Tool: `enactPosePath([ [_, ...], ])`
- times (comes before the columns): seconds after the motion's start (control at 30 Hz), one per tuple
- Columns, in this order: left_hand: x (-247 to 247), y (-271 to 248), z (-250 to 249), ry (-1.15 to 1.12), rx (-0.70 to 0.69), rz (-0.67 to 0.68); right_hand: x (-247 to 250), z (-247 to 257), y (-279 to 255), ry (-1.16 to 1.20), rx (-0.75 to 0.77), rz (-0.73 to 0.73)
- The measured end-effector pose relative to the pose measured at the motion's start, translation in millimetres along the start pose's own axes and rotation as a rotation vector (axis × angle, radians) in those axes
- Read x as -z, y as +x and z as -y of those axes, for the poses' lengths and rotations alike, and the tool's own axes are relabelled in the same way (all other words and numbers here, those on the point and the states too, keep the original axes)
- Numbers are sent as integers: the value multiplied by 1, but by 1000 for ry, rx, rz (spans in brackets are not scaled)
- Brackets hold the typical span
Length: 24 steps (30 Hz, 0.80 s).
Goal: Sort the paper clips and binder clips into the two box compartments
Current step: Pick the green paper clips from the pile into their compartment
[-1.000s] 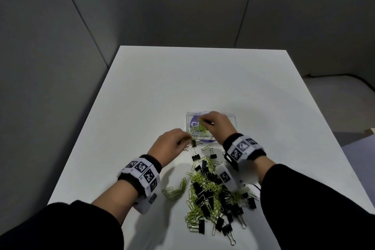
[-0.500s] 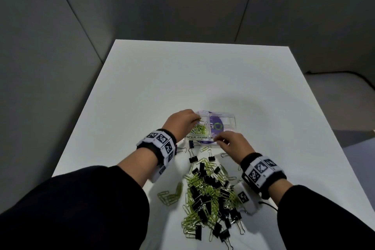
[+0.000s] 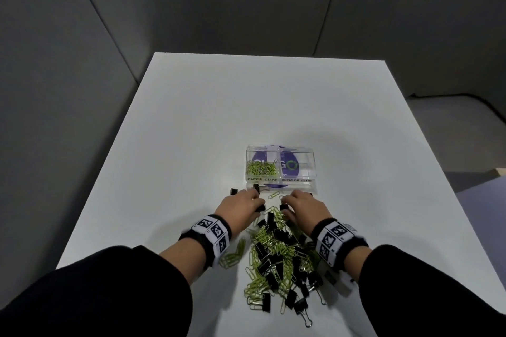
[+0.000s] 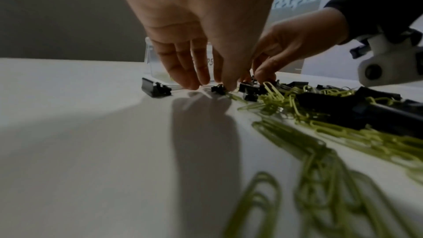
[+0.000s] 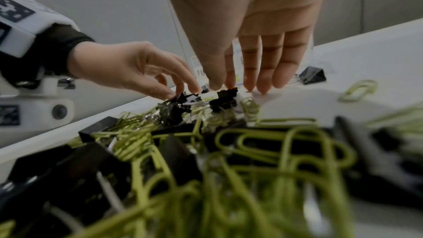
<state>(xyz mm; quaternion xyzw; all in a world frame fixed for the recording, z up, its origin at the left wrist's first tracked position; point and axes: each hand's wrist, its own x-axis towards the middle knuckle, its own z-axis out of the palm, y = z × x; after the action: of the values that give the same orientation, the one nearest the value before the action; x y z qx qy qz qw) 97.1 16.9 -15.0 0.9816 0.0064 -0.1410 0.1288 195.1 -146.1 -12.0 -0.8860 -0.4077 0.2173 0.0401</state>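
Observation:
A clear two-compartment box (image 3: 314, 164) stands on the white table. Its left compartment, labelled for paper clips, holds green paper clips (image 3: 261, 168); the right one, labelled for binder clips, holds none that I can see. A mixed pile of green paper clips and black binder clips (image 3: 279, 257) lies in front of it. At the pile's far end my left hand (image 3: 256, 204) pinches a black binder clip (image 4: 218, 89) between thumb and fingers. My right hand (image 3: 284, 205) has thumb and index finger closed on another black binder clip (image 5: 225, 95), its other fingers straight.
Two loose binder clips (image 3: 233, 191) (image 3: 256, 187) and a single paper clip (image 3: 273, 195) lie just before the box. A small bunch of paper clips (image 3: 232, 257) sits left of the pile. The table (image 3: 191, 117) ends close on the left and right.
My left hand has come back from the paper-clip compartment to the pile's far end. My right hand has shifted slightly left onto the pile. The head view has tilted.

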Motion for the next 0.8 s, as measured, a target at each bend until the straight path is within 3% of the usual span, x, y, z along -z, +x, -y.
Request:
enactPosePath([
  [0.23, 2, 3, 3, -1, 73, -22, 0, -7, 6, -16, -96, -44],
  [0.37, -1, -1, 7, -4, 7, -48, -4, -15, 11, -26, 21, -189],
  [0.47, -1, -3, -7, 9, -92, -57, -6, -4, 16, -95, 208, -46],
  [0.53, -2, -3, -18, 3, -112, -36, -7, 3, 19, -133, 239, 53],
  [0.67, -5, 1, -30, -8, 39, 68, -12, -3, 18, -169, 231, 49],
  [0.8, -9, 3, -35, -94, 111, 68, -12, -9, -2, -207, 255, -58],
])
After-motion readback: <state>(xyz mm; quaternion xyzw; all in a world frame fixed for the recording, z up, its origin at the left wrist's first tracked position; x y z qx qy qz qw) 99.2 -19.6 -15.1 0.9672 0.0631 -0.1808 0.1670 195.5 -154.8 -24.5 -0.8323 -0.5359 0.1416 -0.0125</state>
